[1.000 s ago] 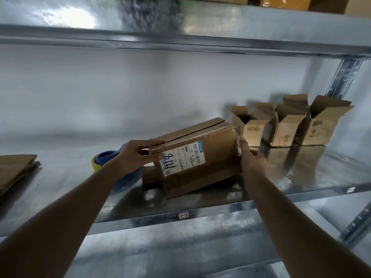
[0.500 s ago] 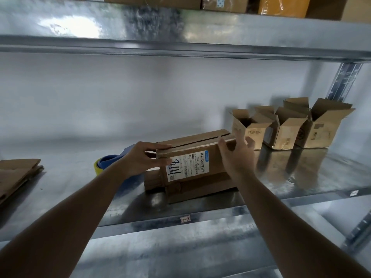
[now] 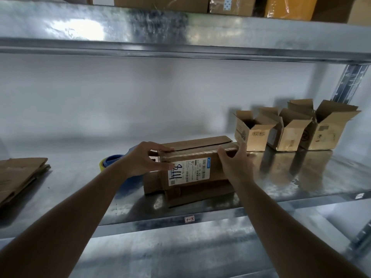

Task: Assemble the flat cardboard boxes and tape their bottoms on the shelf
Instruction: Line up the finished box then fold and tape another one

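Nearest, a small white tag (image 3: 189, 219) marked "1-3" sits on the front lip of the metal shelf (image 3: 84, 199). Just behind it, near the middle of the shelf, stands the box (image 3: 197, 173), its closed flaps up and a white label (image 3: 188, 171) with handwritten digits facing the camera; loose lower flaps splay out along its base. The left hand (image 3: 145, 159) grips the box's upper left corner, fingers curled over the top flap and thumb against the front by the label. The right hand (image 3: 235, 162) holds the upper right end, fingers bent over the top edge, thumb on the front face. Just left of the box, partly hidden by the left wrist, lies a blue and yellow tape roll (image 3: 109, 161). At the far left edge rests a stack of flat boxes (image 3: 19, 177). Farther back on the right, three open boxes (image 3: 291, 129) stand side by side, touching, flaps up, in front of the white wall. Above, an upper shelf (image 3: 180, 29) carries more cartons, seen only in part.
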